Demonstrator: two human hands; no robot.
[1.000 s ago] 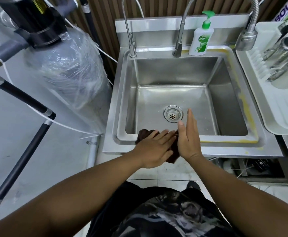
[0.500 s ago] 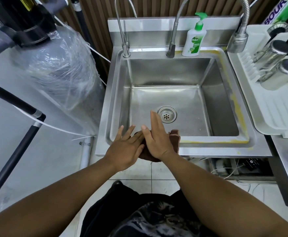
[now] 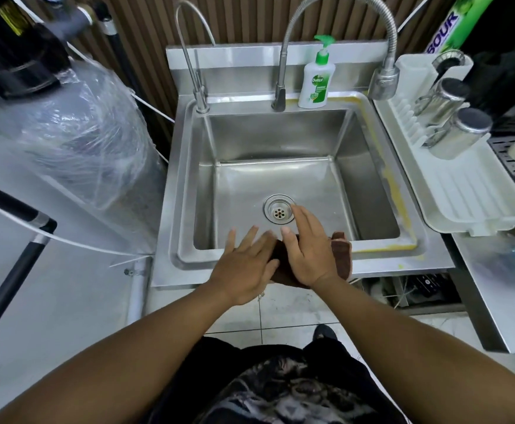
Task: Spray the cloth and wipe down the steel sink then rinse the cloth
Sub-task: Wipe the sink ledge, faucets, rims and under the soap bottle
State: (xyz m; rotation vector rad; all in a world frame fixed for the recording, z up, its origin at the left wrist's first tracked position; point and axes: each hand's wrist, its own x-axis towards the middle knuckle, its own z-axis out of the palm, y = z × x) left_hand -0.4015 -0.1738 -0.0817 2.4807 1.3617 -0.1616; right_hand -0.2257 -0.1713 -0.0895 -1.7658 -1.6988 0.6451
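Readable text: "Dettol" on the white pump bottle (image 3: 316, 84) with the green top, standing on the back ledge of the sink (image 3: 280, 136), well beyond both hands; the small print under the logo is too small to read. Far right beyond the right hand (image 3: 308, 255), a green pack (image 3: 452, 24) shows the letters "SOUR", cut off at the frame edge. The cloth (image 3: 342, 257), dark brown, lies on the sink's front rim under both hands. Its long axis runs left-right along the rim, one end sticks out right of the right hand, and its near edge hangs over the front lip. The right hand is flat on the middle of the cloth, fingers straight and together, thumb out to the left, gripping nothing; the fingers point away from the body over the basin toward the drain (image 3: 279, 209). The left hand (image 3: 244, 269) is just beside it, thumb side touching the right hand, fingers straight and splayed wide, pointing away and slightly right, palm down over the cloth's left end. How much cloth sits under it can't be told. Two taps rise beyond the hands: a thin gooseneck (image 3: 189, 50) and a flexible steel hose tap (image 3: 335, 7). A white drainer tray (image 3: 470, 203) with steel cups (image 3: 461, 133) sits right of the right hand. A plastic-wrapped tank (image 3: 76, 133) stands left of the left hand.
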